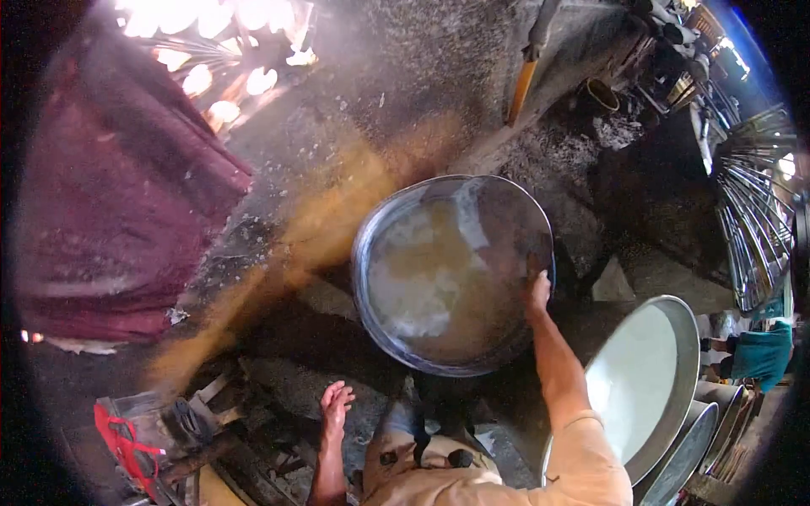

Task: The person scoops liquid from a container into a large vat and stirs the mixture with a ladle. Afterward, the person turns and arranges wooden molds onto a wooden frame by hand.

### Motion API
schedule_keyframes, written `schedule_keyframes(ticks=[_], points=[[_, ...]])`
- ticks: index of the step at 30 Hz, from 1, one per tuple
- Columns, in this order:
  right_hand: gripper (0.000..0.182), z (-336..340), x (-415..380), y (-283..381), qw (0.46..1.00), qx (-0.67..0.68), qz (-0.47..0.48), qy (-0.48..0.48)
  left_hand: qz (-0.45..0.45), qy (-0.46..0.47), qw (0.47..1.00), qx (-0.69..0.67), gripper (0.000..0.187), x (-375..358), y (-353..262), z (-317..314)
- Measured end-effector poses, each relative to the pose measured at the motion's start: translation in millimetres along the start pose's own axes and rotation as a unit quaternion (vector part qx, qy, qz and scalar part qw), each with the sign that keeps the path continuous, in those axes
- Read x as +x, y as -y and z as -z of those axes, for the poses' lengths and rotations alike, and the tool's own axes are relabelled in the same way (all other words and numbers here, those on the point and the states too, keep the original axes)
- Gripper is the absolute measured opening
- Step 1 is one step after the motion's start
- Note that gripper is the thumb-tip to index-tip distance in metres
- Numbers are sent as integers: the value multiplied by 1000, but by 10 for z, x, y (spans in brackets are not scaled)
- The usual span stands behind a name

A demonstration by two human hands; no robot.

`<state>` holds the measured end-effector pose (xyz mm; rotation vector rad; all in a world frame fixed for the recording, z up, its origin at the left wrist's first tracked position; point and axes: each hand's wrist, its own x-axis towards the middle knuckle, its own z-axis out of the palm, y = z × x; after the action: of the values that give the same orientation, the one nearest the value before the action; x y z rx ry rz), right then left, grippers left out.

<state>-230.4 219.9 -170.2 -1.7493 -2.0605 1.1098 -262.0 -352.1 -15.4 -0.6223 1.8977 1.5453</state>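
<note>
Apparently tending round metal pan with right hand at rim; cannot tell fingers' grip. Likely needs steadying with released left hand.

In front of the person, a large pan is placed at the middle, its right side reached by the right hand. The left hand is held apart from it, off its near left edge. To the right of the pan, nearer the person, a second pan is set, partly overlapped by the right arm; a third pan is seen just beyond it. A cloth is spread at the far left, with straps seen nearer the person. Beyond the large pan, slightly right, a handle is seen; rods are bunched at the far right.
</note>
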Motion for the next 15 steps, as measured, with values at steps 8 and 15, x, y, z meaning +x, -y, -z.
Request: schedule_keyframes(ticks=[8,15], points=[[27,-1091,-625,-536,990,8,-88,113,100,-82,992,-15,46,190,573,946],[19,-2103,-1659,-1258,862,165,-232,418,182,-112,977,21,43,252,1089,1523]])
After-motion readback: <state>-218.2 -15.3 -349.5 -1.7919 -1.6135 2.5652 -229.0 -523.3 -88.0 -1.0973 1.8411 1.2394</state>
